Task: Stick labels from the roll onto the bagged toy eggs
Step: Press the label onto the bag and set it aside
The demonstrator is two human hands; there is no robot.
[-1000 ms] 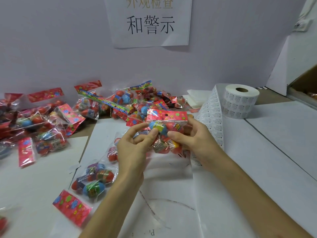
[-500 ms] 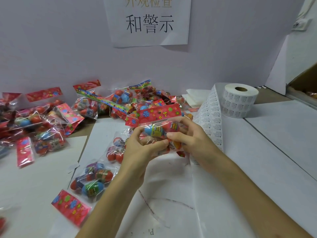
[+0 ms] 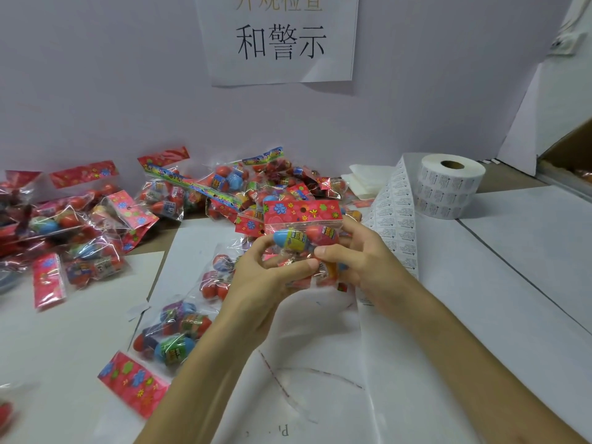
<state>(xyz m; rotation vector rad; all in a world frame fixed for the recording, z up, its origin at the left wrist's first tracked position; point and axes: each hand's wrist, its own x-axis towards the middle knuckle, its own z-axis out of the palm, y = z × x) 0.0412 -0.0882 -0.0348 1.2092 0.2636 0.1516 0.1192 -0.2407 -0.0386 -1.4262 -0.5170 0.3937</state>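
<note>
Both my hands hold one clear bag of toy eggs (image 3: 302,232) with a red flowered header, raised above the table's middle. My left hand (image 3: 256,283) grips its lower left side, thumb pressing across the front. My right hand (image 3: 362,261) grips the right side, thumb on the front near a yellow-banded egg. The white label roll (image 3: 448,187) stands at the back right. Its unrolled strip of printed labels (image 3: 395,219) runs down behind my right hand toward the table's front.
A heap of bagged eggs (image 3: 224,190) lies along the back wall and left side. Two more bags (image 3: 173,334) lie on white paper under my left forearm. A paper sign (image 3: 278,40) hangs on the wall. A cardboard box edge (image 3: 573,149) shows at far right.
The bag has tilted upright and turned slightly between my hands, its header swinging level. My left thumb has slid across the bag's front toward my right thumb.
</note>
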